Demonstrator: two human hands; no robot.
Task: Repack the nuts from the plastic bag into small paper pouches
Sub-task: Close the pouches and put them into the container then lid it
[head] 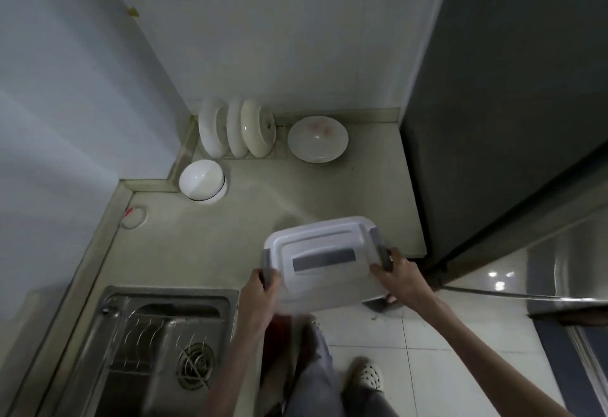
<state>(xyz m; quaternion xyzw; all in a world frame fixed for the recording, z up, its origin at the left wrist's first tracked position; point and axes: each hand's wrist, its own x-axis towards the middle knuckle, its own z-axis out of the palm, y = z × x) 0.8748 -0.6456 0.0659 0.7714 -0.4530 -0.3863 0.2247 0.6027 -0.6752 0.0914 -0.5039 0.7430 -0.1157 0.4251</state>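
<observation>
My left hand [263, 288] is curled round the grey clip at the left end of a white lidded plastic box [324, 262], and my right hand [399, 276] grips the matching grey clip at the right end, thumb lying on the lid. Taking the box as my landmark: its far half is over the pale counter [204, 245], while its near edge sticks out past the counter's front edge above the tiled floor [427, 367] and my feet. I cannot tell whether it rests on the counter or hangs in my grip. The steel sink [141, 351] lies to its near left, an upturned white bowl [201, 180] sits well beyond it to the far left, the plates on edge in a rack [235, 130] and a single dish [317, 138] stand beyond it against the wall, and the dark fridge [493, 104] rises just to its right. I see no plastic bag, nuts or paper pouches anywhere; if they are in the box, the lid hides them. My worry is the overhang: if I let go before the box is fully on the counter, it could tip onto the floor. Both holds are on clips, so one could snap open under the weight and drop the box. Swinging right, I could knock the fridge.
</observation>
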